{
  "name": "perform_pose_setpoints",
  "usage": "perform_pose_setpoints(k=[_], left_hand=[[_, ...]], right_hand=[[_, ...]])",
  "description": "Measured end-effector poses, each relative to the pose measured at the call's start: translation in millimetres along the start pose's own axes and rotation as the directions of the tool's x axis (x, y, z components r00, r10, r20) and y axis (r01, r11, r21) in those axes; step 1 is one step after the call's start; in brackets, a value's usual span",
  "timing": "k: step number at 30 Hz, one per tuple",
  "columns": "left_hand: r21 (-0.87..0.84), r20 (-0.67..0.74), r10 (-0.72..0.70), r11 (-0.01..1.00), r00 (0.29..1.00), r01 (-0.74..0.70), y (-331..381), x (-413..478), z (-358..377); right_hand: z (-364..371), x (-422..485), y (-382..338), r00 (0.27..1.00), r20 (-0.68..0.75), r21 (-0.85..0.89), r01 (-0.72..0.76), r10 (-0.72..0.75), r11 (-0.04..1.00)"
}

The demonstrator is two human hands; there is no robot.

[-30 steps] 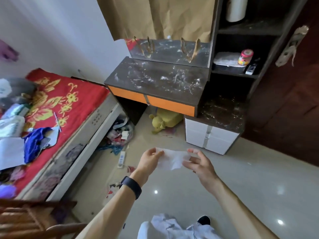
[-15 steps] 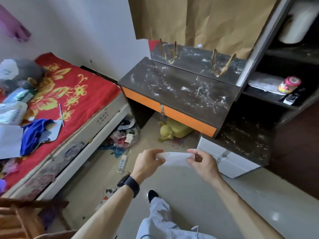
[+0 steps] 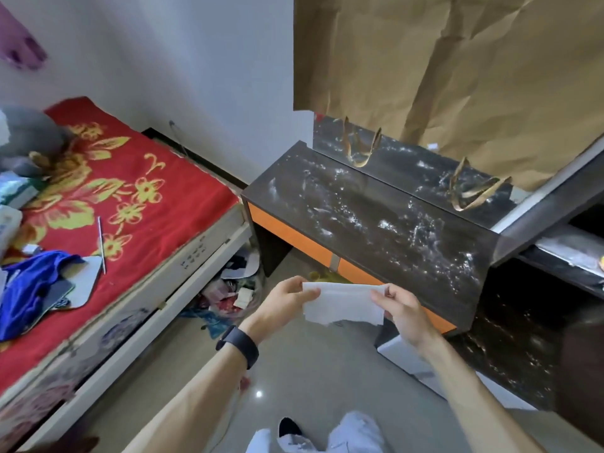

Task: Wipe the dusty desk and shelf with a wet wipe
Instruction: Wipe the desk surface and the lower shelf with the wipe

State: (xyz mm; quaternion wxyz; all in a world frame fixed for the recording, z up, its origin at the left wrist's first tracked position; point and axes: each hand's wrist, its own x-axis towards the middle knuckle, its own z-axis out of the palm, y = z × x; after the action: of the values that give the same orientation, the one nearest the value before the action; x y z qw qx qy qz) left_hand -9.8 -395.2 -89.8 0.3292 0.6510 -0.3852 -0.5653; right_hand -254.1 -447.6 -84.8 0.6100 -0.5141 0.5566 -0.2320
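Note:
A white wet wipe [image 3: 343, 304] is stretched flat between my two hands, just in front of the desk's near edge. My left hand [image 3: 281, 305] pinches its left end and my right hand [image 3: 403, 310] pinches its right end. The dark desk top [image 3: 376, 220] with orange drawer fronts is streaked with white dust. Lower on the right, a dark shelf surface [image 3: 510, 348] over a white cabinet is dusty too. Another shelf [image 3: 568, 256] at the right edge is only partly in view.
A bed with a red flowered cover [image 3: 108, 204] and loose clothes stands on the left. Clutter [image 3: 228, 295] lies on the floor between bed and desk. Brown paper [image 3: 457, 67] hangs over the mirror behind the desk, with paper-bag handles [image 3: 359, 148] dangling.
I have stepped closer to the desk, which now fills more of the view. The wipe has been pulled wider and flatter between my hands.

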Motion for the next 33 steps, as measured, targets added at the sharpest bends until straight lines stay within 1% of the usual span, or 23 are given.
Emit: perform_pose_setpoints(k=[2, 4, 6, 9, 11, 14, 16, 18, 21, 24, 26, 28, 30, 33], left_hand=[[-0.168, 0.018, -0.061, 0.984, 0.998, 0.063, 4.1, 21.4, -9.8], [-0.230, 0.057, -0.131, 0.963, 0.990, 0.140, 5.0, 43.9, -19.3], [-0.253, 0.094, -0.151, 0.952, 0.984, 0.170, 6.8, 60.8, -29.1], [-0.244, 0.090, -0.155, 0.954, 0.984, 0.173, 17.8, 99.2, -48.8], [-0.242, 0.056, -0.165, 0.955, 0.985, 0.173, 27.4, 121.6, -61.9], [-0.274, 0.015, -0.192, 0.943, 0.981, 0.189, 39.2, 151.4, -78.6], [-0.310, -0.025, -0.201, 0.933, 0.979, 0.183, 48.2, 169.7, -90.0], [-0.316, -0.032, -0.227, 0.926, 0.973, 0.205, 56.1, 183.5, -99.0], [-0.383, 0.005, -0.287, 0.884, 0.958, 0.267, 63.1, 200.8, -112.8], [-0.491, 0.053, -0.347, 0.807, 0.936, 0.327, 64.8, 225.6, -132.1], [-0.512, 0.065, -0.375, 0.783, 0.925, 0.354, 65.0, 242.2, -143.8], [-0.439, 0.071, -0.365, 0.824, 0.928, 0.358, 59.0, 263.0, -153.4], [-0.347, -0.009, -0.341, 0.883, 0.940, 0.317, 51.3, 283.5, -161.6], [-0.343, -0.140, -0.363, 0.890, 0.921, 0.299, 38.2, 311.3, -178.7]], right_hand=[[10.6, 22.8, -8.7, 0.999, -0.023, 0.134, -0.034, 0.037, 0.990], [19.1, 50.2, -14.0, 0.994, -0.016, 0.225, -0.100, 0.107, 0.969], [22.8, 69.6, -19.6, 0.990, 0.033, 0.278, -0.142, 0.139, 0.950], [22.0, 115.0, -32.0, 0.984, 0.100, 0.272, -0.169, 0.146, 0.948], [21.7, 140.7, -43.0, 0.988, 0.086, 0.247, -0.148, 0.131, 0.958], [25.1, 178.2, -53.7, 0.989, 0.085, 0.268, -0.139, 0.120, 0.953], [27.7, 201.9, -65.3, 0.991, 0.078, 0.243, -0.122, 0.106, 0.962], [29.1, 224.7, -75.6, 0.989, 0.079, 0.188, -0.137, 0.124, 0.973], [32.8, 252.4, -88.6, 0.980, 0.145, 0.105, -0.152, 0.136, 0.983], [36.6, 281.0, -100.5, 0.978, 0.152, 0.062, -0.151, 0.140, 0.987], [43.3, 298.4, -108.1, 0.973, 0.176, 0.050, -0.158, 0.147, 0.986], [52.7, 316.5, -113.8, 0.965, 0.192, 0.052, -0.192, 0.179, 0.980], [66.9, 336.1, -115.5, 0.968, 0.167, 0.012, -0.192, 0.187, 0.981], [96.2, 372.5, -111.2, 0.991, 0.026, -0.223, -0.123, 0.132, 0.967]])
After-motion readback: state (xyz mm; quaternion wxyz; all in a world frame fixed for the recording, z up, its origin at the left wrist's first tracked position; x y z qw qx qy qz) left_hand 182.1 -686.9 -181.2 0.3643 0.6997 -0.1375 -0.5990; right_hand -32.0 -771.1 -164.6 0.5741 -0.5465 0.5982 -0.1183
